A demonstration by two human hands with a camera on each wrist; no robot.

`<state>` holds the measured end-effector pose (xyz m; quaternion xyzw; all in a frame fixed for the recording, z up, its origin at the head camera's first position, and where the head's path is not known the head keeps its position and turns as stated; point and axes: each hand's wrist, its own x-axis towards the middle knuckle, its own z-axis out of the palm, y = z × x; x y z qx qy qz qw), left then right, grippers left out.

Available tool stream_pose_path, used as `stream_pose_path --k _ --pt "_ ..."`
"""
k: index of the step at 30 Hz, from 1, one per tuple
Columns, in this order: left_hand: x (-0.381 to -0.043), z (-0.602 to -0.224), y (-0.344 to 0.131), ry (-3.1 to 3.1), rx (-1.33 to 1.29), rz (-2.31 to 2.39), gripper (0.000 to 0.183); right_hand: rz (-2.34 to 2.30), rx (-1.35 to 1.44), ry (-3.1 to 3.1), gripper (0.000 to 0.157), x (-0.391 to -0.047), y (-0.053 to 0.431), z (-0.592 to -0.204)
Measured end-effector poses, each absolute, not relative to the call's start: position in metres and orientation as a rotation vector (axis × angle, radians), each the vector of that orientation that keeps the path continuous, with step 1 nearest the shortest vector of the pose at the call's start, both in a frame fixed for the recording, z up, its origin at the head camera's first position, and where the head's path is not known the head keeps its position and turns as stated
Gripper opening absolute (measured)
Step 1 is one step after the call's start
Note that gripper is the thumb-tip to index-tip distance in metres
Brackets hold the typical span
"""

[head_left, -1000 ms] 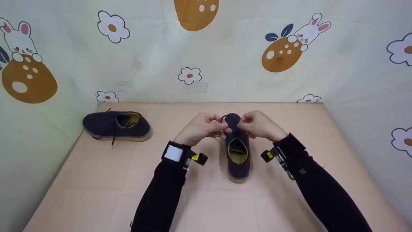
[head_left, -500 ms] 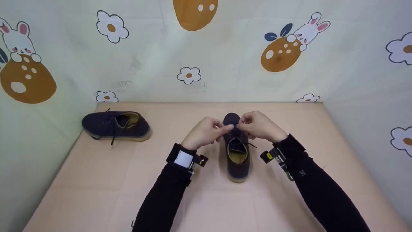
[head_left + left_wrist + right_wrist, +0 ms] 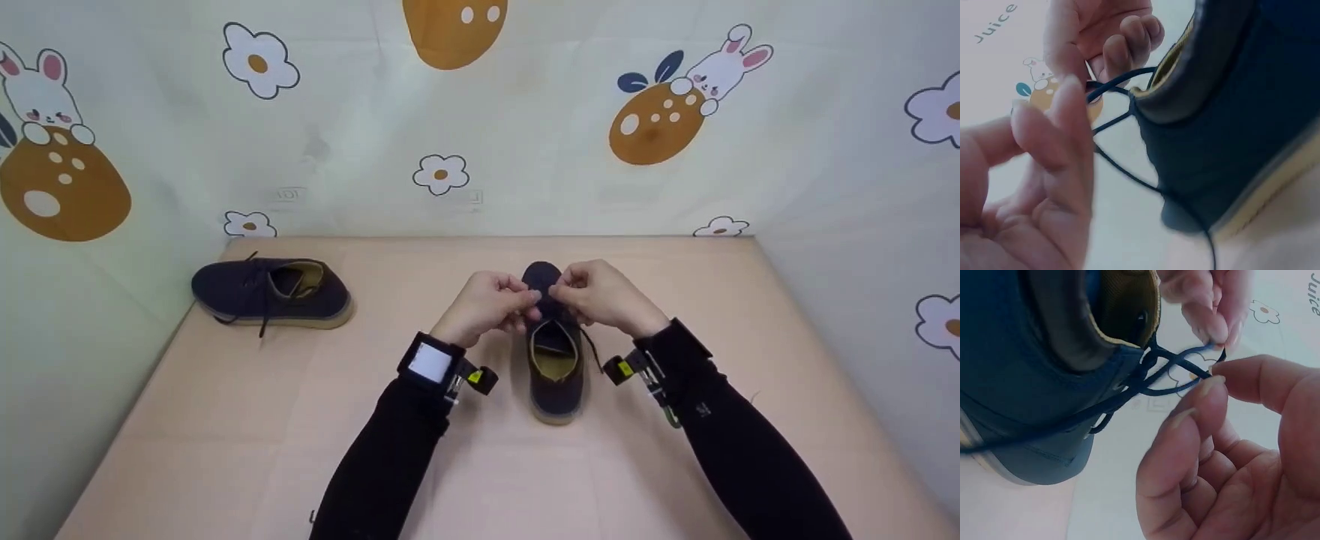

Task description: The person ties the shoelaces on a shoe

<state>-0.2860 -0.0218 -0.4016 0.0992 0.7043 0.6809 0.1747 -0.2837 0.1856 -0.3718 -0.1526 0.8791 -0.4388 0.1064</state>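
A dark navy lace-up shoe [image 3: 556, 401] with a tan sole stands on the table, toe pointing away. Over its front, my left hand [image 3: 491, 306] pinches the shoelace [image 3: 1129, 174] between thumb and finger. Close beside it, my right hand [image 3: 606, 296] also pinches lace with thumb and index finger. In the right wrist view, strands of the shoelace [image 3: 1055, 424] cross between the eyelets and both sets of fingertips. One loose end hangs down the shoe's right side in the head view. The knot area is partly hidden by my fingers.
A matching navy shoe [image 3: 225, 294] lies at the far left, toe to the left, its laces loose. The pink-beige tabletop [image 3: 247, 435] meets pale walls [image 3: 345, 135] printed with rabbits and flowers at the back and both sides.
My left hand has shifted slightly right and nearer me, and the lace loop beside it no longer shows. A loose lace end has appeared right of the shoe and dropped lower. The right hand barely moved.
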Motion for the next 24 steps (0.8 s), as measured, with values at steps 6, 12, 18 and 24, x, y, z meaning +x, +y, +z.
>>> stream_pose_path --k 6,12,18,24 --pt "-0.289 -0.409 -0.021 2.16 0.262 1.856 0.028 -1.342 -0.435 2.579 0.018 -0.28 0.185 -0.375" --pt "-0.282 -0.399 -0.024 2.119 0.367 1.758 0.014 -1.389 -0.403 2.594 0.018 -0.278 0.184 -0.375" --pt "-0.274 -0.393 -0.022 2.192 0.555 1.547 0.012 -1.42 -0.402 2.654 0.015 -0.277 0.182 -0.373" --pt "-0.274 -0.4 -0.014 2.423 0.547 1.54 0.011 -1.458 -0.393 2.709 0.012 -0.276 0.181 -0.372"
